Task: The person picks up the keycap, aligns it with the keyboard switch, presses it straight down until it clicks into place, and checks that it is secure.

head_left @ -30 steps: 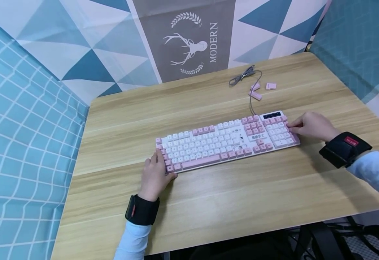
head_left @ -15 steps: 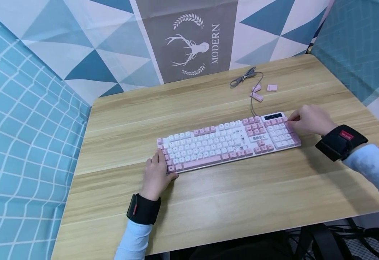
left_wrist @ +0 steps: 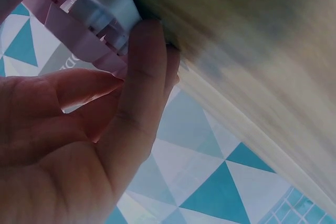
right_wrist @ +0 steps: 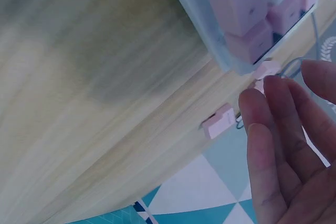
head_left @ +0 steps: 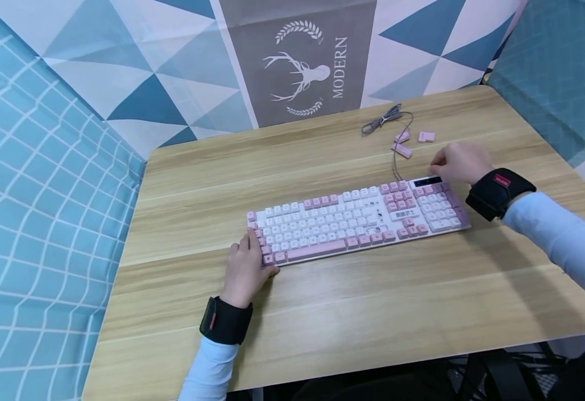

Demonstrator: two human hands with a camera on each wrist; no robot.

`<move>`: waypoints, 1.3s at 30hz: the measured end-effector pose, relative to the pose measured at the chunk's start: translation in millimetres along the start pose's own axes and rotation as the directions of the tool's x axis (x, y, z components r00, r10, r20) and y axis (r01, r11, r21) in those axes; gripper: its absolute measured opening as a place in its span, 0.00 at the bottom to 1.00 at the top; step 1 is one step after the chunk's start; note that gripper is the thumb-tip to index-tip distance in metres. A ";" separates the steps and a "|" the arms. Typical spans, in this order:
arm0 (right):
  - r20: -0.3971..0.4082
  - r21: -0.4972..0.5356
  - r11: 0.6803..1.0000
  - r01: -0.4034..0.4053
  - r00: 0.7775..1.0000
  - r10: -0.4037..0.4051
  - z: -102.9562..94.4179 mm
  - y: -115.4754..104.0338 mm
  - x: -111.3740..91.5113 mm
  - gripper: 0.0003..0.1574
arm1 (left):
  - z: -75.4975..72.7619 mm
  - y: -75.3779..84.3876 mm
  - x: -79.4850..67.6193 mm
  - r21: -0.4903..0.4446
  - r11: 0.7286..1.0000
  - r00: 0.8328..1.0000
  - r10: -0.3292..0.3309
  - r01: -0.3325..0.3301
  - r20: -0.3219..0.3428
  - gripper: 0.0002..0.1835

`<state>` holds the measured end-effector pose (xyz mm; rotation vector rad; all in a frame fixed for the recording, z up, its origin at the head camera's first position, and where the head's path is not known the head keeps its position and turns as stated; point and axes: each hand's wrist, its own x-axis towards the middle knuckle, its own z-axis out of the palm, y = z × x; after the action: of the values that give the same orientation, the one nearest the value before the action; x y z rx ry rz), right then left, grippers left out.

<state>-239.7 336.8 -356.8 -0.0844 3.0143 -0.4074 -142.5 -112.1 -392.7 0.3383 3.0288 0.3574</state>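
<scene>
A white and pink keyboard (head_left: 340, 223) lies slightly slanted across the wooden table. My left hand (head_left: 244, 270) holds its left end, fingers along the side edge and thumb by the front edge. In the left wrist view, fingers (left_wrist: 144, 66) bend around the corner of the keyboard. My right hand (head_left: 465, 161) hovers just beyond the keyboard's back right corner, fingers loosely curled and nothing between them in the right wrist view. Close to it lie loose pink keycaps: one apart (right_wrist: 219, 121), and two by the cable, a nearer keycap (head_left: 401, 151) and a farther keycap (head_left: 403, 136).
A grey cable (head_left: 380, 120), bundled with a tie, runs from the keyboard's back edge past the keycaps. The wooden table (head_left: 352, 312) meets a patterned backdrop (head_left: 192, 72) behind and a blue cloth (head_left: 47, 223) at the left.
My right hand has left the keyboard's right edge and moved back, toward the loose keycaps. My left hand stays on the left end. The whole head view has shifted slightly.
</scene>
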 end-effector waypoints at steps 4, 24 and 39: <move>-0.005 0.004 1.000 -0.012 1.000 0.012 2.2 4.7 19.1 0.19 | 0.2 0.2 0.7 -0.001 1.000 1.000 0.003 -0.003 -0.001 0.53; -0.111 -0.145 0.989 0.001 0.994 -0.017 21.6 20.8 69.7 0.27 | 2.3 1.0 0.3 0.017 1.000 1.000 0.007 -0.007 -0.019 0.54; -0.122 -0.242 0.970 -0.003 0.992 -0.027 21.4 16.5 74.1 0.19 | 0.7 -1.3 0.2 -0.009 1.000 1.000 -0.014 0.014 -0.009 0.54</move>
<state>-311.8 342.1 -388.4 -0.0987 3.1732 -0.0441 -142.8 -113.1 -393.8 0.3155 3.0357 0.3725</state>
